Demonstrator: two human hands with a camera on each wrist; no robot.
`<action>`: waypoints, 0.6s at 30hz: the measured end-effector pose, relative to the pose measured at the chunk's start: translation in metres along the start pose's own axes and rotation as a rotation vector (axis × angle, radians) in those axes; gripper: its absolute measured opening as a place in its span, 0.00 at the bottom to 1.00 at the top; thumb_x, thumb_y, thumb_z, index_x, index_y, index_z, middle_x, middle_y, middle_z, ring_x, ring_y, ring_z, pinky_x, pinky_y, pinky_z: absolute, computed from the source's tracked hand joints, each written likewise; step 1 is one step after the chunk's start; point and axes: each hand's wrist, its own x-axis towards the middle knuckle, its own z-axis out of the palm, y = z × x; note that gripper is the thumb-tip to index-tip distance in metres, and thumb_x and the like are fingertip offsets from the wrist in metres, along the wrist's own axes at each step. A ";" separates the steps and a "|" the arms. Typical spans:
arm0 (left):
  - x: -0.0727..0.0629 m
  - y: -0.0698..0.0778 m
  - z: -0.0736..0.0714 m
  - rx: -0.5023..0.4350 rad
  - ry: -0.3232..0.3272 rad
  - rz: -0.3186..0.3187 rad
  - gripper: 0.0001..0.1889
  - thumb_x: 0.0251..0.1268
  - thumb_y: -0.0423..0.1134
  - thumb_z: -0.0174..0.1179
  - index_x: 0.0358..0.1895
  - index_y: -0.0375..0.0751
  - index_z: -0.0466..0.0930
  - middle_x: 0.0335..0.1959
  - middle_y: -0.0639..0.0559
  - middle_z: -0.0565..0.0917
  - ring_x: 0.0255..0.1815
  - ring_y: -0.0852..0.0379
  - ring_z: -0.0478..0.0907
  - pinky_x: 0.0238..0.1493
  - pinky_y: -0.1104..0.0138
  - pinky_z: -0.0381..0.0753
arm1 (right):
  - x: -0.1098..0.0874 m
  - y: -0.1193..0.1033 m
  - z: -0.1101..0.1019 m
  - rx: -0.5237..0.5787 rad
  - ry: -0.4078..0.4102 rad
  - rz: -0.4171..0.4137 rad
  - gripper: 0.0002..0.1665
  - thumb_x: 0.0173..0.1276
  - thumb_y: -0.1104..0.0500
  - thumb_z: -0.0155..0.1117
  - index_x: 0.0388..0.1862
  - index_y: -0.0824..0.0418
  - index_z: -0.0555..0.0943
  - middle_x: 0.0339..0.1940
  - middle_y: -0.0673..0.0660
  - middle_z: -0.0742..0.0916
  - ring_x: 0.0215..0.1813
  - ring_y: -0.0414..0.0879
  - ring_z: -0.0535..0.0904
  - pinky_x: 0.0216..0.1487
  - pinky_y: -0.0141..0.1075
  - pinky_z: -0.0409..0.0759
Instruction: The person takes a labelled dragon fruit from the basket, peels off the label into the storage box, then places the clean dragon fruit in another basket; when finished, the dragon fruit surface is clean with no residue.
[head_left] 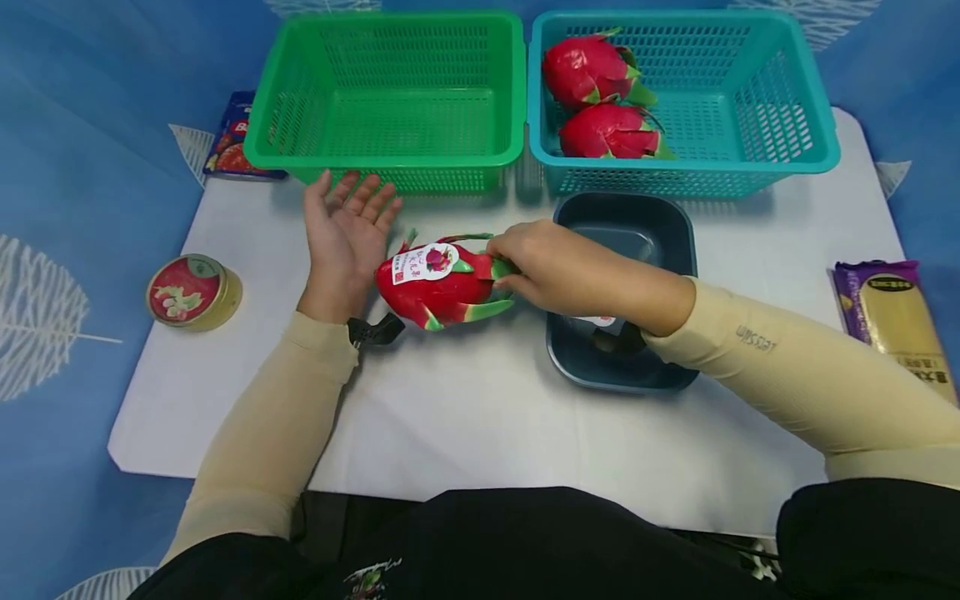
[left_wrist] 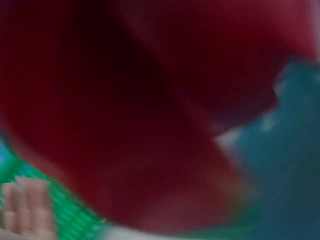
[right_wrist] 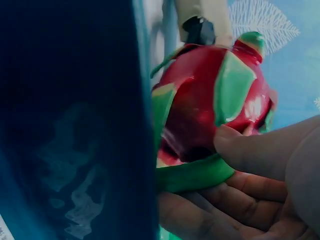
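A red dragon fruit [head_left: 431,292] with green-tipped scales and a white label is pinched at its leafy end by my right hand [head_left: 543,258]. In the right wrist view the thumb [right_wrist: 240,145] lies against the fruit and fingers curl beneath a green scale. My left hand [head_left: 348,237], palm up with fingers extended, is beside the fruit's other end. The blurred red fruit [left_wrist: 125,125] fills most of the left wrist view. Under my right forearm is a dark blue tub [head_left: 622,379], its contents partly hidden.
A green basket [head_left: 420,162] stands at the back, beside a turquoise basket [head_left: 720,171] holding two dragon fruits [head_left: 611,132]. A round tin [head_left: 193,292] sits at left. A blue packet [head_left: 240,137] lies behind it, and a purple-and-gold packet [head_left: 896,321] at right.
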 end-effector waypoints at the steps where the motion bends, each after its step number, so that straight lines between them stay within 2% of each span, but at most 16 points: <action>1: -0.005 0.003 0.002 0.072 -0.025 -0.016 0.20 0.82 0.48 0.50 0.65 0.37 0.66 0.57 0.38 0.79 0.60 0.41 0.78 0.64 0.52 0.78 | 0.000 0.000 0.001 -0.002 -0.017 0.010 0.28 0.65 0.57 0.81 0.61 0.67 0.83 0.51 0.58 0.88 0.50 0.50 0.83 0.54 0.44 0.84; 3: -0.018 0.012 0.003 0.259 -0.094 -0.027 0.22 0.82 0.48 0.49 0.66 0.37 0.66 0.60 0.36 0.77 0.66 0.39 0.74 0.67 0.51 0.75 | -0.001 0.001 0.001 -0.017 -0.048 0.017 0.31 0.65 0.56 0.81 0.62 0.67 0.83 0.52 0.59 0.88 0.50 0.50 0.83 0.53 0.43 0.85; 5: -0.031 0.019 0.002 0.467 -0.197 -0.003 0.23 0.81 0.48 0.50 0.67 0.36 0.67 0.63 0.35 0.76 0.69 0.38 0.70 0.71 0.50 0.71 | -0.001 0.001 0.001 -0.030 -0.072 0.019 0.32 0.65 0.55 0.82 0.64 0.68 0.82 0.53 0.60 0.88 0.52 0.52 0.83 0.54 0.44 0.85; 9: -0.056 0.023 -0.011 0.823 -0.503 0.050 0.28 0.75 0.39 0.55 0.74 0.32 0.65 0.69 0.35 0.72 0.72 0.38 0.66 0.75 0.50 0.65 | 0.003 -0.002 0.002 -0.048 -0.116 0.027 0.34 0.65 0.55 0.81 0.65 0.68 0.81 0.56 0.62 0.87 0.56 0.53 0.83 0.58 0.45 0.84; 11: -0.064 0.021 -0.017 0.970 -0.675 0.064 0.36 0.70 0.36 0.62 0.78 0.32 0.61 0.74 0.39 0.69 0.74 0.40 0.63 0.73 0.53 0.68 | 0.005 -0.003 0.003 -0.048 -0.129 0.038 0.33 0.66 0.55 0.81 0.65 0.68 0.81 0.56 0.61 0.87 0.55 0.53 0.82 0.58 0.45 0.84; 13: -0.070 0.019 -0.020 1.123 -0.795 0.080 0.45 0.62 0.36 0.73 0.81 0.37 0.60 0.78 0.45 0.66 0.77 0.45 0.62 0.70 0.58 0.73 | 0.006 -0.003 0.003 -0.042 -0.136 0.049 0.32 0.66 0.55 0.80 0.65 0.68 0.82 0.55 0.61 0.87 0.55 0.53 0.82 0.58 0.45 0.84; 15: -0.073 0.018 -0.020 1.237 -0.846 0.101 0.53 0.52 0.37 0.83 0.82 0.42 0.61 0.80 0.51 0.64 0.78 0.50 0.60 0.67 0.60 0.76 | 0.006 -0.003 0.005 -0.033 -0.133 0.055 0.31 0.66 0.55 0.80 0.63 0.68 0.82 0.54 0.61 0.88 0.53 0.53 0.83 0.57 0.45 0.84; 18: -0.075 0.015 -0.020 1.320 -0.852 0.137 0.58 0.43 0.36 0.88 0.81 0.44 0.64 0.80 0.55 0.63 0.79 0.56 0.60 0.66 0.60 0.77 | 0.007 -0.002 0.010 -0.023 -0.151 0.074 0.30 0.65 0.56 0.81 0.62 0.67 0.83 0.52 0.60 0.88 0.52 0.52 0.83 0.56 0.44 0.85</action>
